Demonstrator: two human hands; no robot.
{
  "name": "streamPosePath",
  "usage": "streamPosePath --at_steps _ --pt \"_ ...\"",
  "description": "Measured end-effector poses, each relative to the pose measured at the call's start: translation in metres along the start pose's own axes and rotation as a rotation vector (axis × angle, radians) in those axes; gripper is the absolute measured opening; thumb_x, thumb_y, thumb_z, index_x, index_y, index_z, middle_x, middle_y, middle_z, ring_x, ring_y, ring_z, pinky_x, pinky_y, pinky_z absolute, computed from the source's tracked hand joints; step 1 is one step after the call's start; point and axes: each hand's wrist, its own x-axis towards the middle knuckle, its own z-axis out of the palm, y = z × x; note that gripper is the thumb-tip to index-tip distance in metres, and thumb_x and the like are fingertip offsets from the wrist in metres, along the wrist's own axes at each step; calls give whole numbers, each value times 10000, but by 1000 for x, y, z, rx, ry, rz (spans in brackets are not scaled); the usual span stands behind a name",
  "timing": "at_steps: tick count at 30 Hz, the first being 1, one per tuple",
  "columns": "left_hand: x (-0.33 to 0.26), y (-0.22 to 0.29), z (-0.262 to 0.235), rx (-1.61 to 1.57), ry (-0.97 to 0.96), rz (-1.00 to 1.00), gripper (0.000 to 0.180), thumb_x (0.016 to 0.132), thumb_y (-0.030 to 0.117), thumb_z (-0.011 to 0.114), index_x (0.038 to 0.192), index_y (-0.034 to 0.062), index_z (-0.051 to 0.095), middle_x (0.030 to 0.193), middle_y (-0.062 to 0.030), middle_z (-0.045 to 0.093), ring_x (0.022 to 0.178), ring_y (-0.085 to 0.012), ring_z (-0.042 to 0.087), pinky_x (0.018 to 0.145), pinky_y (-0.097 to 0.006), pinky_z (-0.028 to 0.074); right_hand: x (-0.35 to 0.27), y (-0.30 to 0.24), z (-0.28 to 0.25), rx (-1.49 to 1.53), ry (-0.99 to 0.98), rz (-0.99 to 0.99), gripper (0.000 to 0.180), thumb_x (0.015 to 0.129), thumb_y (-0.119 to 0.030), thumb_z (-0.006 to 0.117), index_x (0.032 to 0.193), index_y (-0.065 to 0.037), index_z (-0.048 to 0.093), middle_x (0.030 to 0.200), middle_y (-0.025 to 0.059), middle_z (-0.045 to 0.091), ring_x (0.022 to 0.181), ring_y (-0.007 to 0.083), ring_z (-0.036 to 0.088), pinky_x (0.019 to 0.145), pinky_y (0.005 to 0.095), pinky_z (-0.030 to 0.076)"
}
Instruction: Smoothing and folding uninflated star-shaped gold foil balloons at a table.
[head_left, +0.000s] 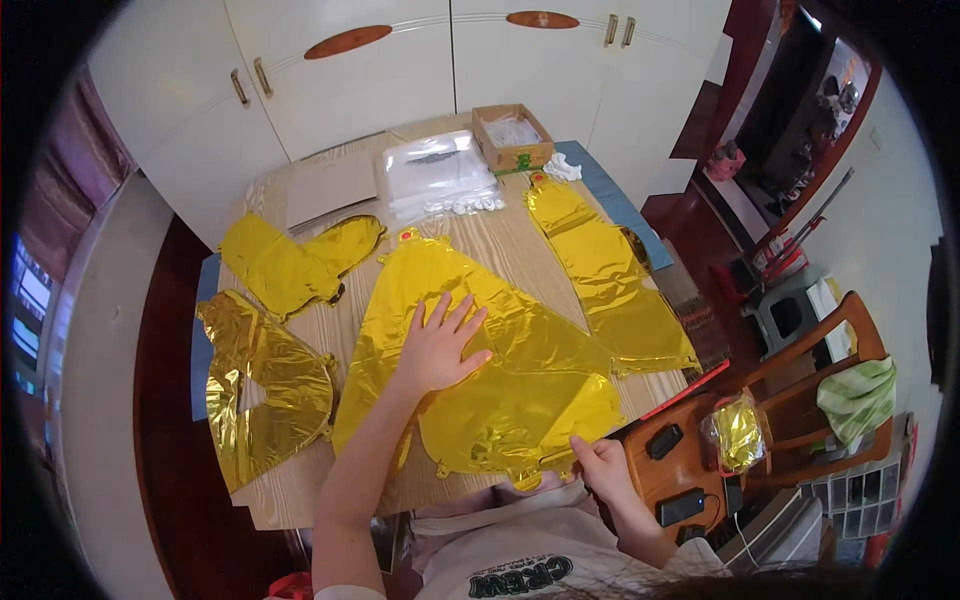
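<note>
A: In the head view, how many gold foil balloons lay on the table (300, 500)?

B: Five that I could count, all flat. One large balloon (500, 350) lay in the middle, just before the person. A long one (600, 270) ran along the right side. Two lay at the left, a smaller one (285, 260) farther back and a crumpled one (265, 385) nearer. A fifth, bunched in a clear bag (738, 432), sat on the wooden chair (700, 470) to the right.

A: And the hands?

B: The left hand (440, 345) lay flat on the large balloon, fingers spread and released, pressing it down. The right hand (600, 465) pinched that balloon's near edge, fingers closed on the foil.

A: Any containers?

B: One cardboard box (512, 135) at the far end held something pale; I could not tell what. Beside it lay a stack of clear plastic bags (438, 175) and a grey card sheet (330, 185).

A: Anything else on the chair?

B: Two dark, small devices (665, 440).
</note>
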Motion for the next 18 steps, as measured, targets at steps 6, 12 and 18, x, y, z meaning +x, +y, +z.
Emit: streamPosePath --at_steps 6,12,18 --pt "1 0 1 5 12 9 664 918 585 471 1464 217 387 1531 -81 337 1414 -343 280 1133 -583 196 -11 6 -4 -378 -86 -129 292 879 -237 703 710 -3 662 564 48 604 489 123 591 474 277 465" --pt "0 -2 3 1 12 -4 670 912 610 448 1454 217 407 1533 -64 341 1419 -340 278 1143 -583 183 -23 -19 1 -935 -100 -1093 282 768 -256 762 997 -127 661 960 45 629 871 228 616 734 368 480" --pt "1 -1 1 0 9 14 660 920 578 477 1460 207 395 1526 -91 347 1413 -351 284 1123 -595 206 6 -5 2 -1157 -261 -1149 424 764 -263 735 1159 -148 632 1236 53 593 1208 245 528 1028 457 390"
